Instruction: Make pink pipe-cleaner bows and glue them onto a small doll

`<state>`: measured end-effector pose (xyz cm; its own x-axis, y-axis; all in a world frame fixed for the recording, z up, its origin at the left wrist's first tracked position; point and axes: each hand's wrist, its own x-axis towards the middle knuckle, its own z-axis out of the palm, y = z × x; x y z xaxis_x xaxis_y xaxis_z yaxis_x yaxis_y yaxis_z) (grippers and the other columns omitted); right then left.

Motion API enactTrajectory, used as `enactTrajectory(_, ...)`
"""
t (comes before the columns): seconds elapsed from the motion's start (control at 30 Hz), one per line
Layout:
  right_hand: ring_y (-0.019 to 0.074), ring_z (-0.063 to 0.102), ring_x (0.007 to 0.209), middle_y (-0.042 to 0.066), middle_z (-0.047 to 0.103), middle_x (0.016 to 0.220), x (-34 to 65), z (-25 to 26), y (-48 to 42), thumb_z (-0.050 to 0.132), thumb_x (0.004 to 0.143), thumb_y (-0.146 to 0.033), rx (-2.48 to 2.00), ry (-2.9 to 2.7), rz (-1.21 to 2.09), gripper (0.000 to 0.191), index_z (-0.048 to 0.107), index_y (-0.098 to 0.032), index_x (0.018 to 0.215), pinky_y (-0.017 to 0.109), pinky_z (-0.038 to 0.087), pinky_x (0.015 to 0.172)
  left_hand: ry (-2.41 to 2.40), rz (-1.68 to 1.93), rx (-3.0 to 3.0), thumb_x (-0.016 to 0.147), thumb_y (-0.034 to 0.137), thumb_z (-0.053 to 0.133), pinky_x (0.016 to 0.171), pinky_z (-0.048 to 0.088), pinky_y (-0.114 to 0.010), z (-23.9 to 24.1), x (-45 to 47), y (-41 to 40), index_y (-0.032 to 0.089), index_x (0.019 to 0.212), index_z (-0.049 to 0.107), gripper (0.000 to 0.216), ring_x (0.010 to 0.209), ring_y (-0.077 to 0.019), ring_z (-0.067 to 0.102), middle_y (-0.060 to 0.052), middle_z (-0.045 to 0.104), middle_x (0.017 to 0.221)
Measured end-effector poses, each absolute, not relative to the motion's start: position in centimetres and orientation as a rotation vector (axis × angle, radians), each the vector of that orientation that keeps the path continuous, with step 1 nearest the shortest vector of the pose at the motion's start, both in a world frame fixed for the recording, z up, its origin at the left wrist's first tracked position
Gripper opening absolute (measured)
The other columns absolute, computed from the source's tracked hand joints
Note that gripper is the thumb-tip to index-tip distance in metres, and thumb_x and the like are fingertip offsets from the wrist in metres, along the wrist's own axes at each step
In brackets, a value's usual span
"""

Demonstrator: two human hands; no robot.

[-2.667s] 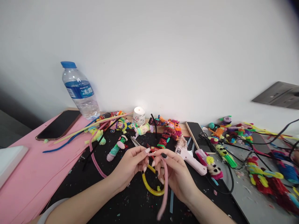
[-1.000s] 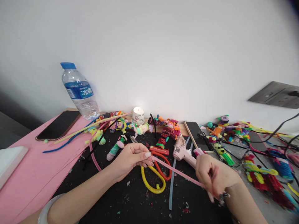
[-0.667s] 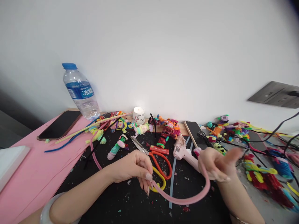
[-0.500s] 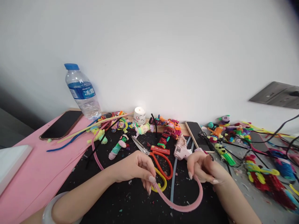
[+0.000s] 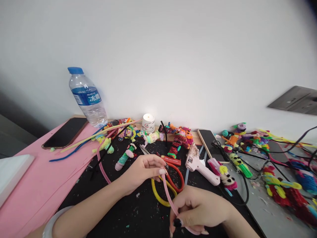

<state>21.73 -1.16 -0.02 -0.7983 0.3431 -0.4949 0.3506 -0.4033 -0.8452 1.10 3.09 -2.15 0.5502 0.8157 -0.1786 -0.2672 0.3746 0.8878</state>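
Observation:
My left hand (image 5: 146, 170) pinches the upper end of a pink pipe cleaner (image 5: 168, 195) between thumb and fingertips. Lower and to the right, my right hand (image 5: 198, 208) is closed round the same pipe cleaner, and a short bend of it shows below the fingers. Behind the pipe cleaner lie scissors (image 5: 178, 172) with red and yellow handles, their blades partly covered by my left hand. A pale pink glue gun (image 5: 204, 170) rests just beyond my right hand. A red lighter (image 5: 172, 160) lies beside the scissors.
Several pipe-cleaner figures (image 5: 125, 157) are spread over the black mat (image 5: 138, 215). A water bottle (image 5: 86, 97) and paper cup (image 5: 148, 123) stand by the wall. A dark phone (image 5: 65, 132) lies on pink sheets (image 5: 49, 185); another phone (image 5: 210, 142) lies near black cables (image 5: 247, 190).
My right hand has come left and down along the pink pipe cleaner, uncovering the glue gun's handle and a figure. The wide loop between my hands is now a nearly straight, shorter stretch.

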Motion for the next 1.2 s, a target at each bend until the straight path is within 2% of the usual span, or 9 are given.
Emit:
enactTrajectory(0.1, 0.0009, 0.035, 0.029, -0.007, 0.045, 0.041, 21.1, -0.2, -1.4, 0.053, 0.084, -0.038, 1.054, 1.764, -2.469, 0.035, 0.064, -0.007, 0.076, 0.011, 0.027, 0.030, 0.685, 0.759, 0.844, 0.067, 0.023, 0.073, 0.061, 0.048, -0.022, -2.1, 1.2, 3.1, 0.014, 0.082, 0.064, 0.019, 0.064, -0.0113, 0.061, -0.002, 0.067, 0.074)
enactTrajectory(0.17, 0.0013, 0.037, 0.029, -0.006, 0.045, 0.041, 20.7, -0.3, -1.4, 0.052, 0.084, -0.041, 1.136, 1.763, -2.462, 0.037, 0.062, -0.008, 0.071, 0.010, 0.028, 0.029, 0.679, 0.741, 0.809, 0.068, 0.025, 0.073, 0.062, 0.048, -0.023, -2.0, 1.2, 3.0, 0.014, 0.083, 0.064, 0.020, 0.065, -0.0114, 0.061, -0.004, 0.068, 0.077)
enactTrajectory(0.37, 0.0015, 0.037, 0.028, -0.007, 0.047, 0.039, 20.6, -0.3, -1.5, 0.051, 0.085, -0.032, 1.253, 1.696, -2.465, 0.027, 0.061, -0.009, 0.076, 0.009, 0.025, 0.026, 0.681, 0.721, 0.764, 0.072, 0.025, 0.070, 0.067, 0.050, -0.025, -2.2, 1.1, 2.9, 0.015, 0.093, 0.066, 0.023, 0.069, -0.0123, 0.063, -0.007, 0.070, 0.083)
enactTrajectory(0.57, 0.0013, 0.032, 0.023, -0.008, 0.048, 0.037, 20.6, -0.5, -1.4, 0.049, 0.086, -0.037, 1.364, 1.738, -2.434, 0.031, 0.059, -0.010, 0.074, 0.010, 0.023, 0.023, 0.658, 0.711, 0.717, 0.074, 0.024, 0.069, 0.071, 0.051, -0.027, -2.4, 0.9, 3.1, 0.018, 0.105, 0.065, 0.032, 0.075, -0.0135, 0.064, -0.007, 0.069, 0.091)
enactTrajectory(1.03, 0.0015, 0.033, 0.023, -0.008, 0.048, 0.039, 20.0, -0.1, -1.5, 0.042, 0.084, -0.022, 1.447, 1.737, -2.354, 0.021, 0.057, -0.012, 0.075, 0.009, 0.025, 0.023, 0.637, 0.720, 0.712, 0.076, 0.019, 0.066, 0.076, 0.051, -0.028, -2.2, 0.9, 2.9, 0.016, 0.108, 0.063, 0.032, 0.078, -0.0143, 0.063, -0.005, 0.065, 0.085)
enactTrajectory(1.2, 0.0036, 0.035, 0.026, -0.007, 0.048, 0.042, 20.0, 0.0, -1.6, 0.040, 0.087, -0.030, 1.415, 1.823, -2.296, 0.027, 0.060, -0.012, 0.091, 0.012, 0.024, 0.025, 0.632, 0.744, 0.697, 0.077, 0.019, 0.065, 0.070, 0.052, -0.026, -2.2, 1.0, 3.0, 0.017, 0.109, 0.061, 0.033, 0.077, -0.0147, 0.064, -0.005, 0.064, 0.086)
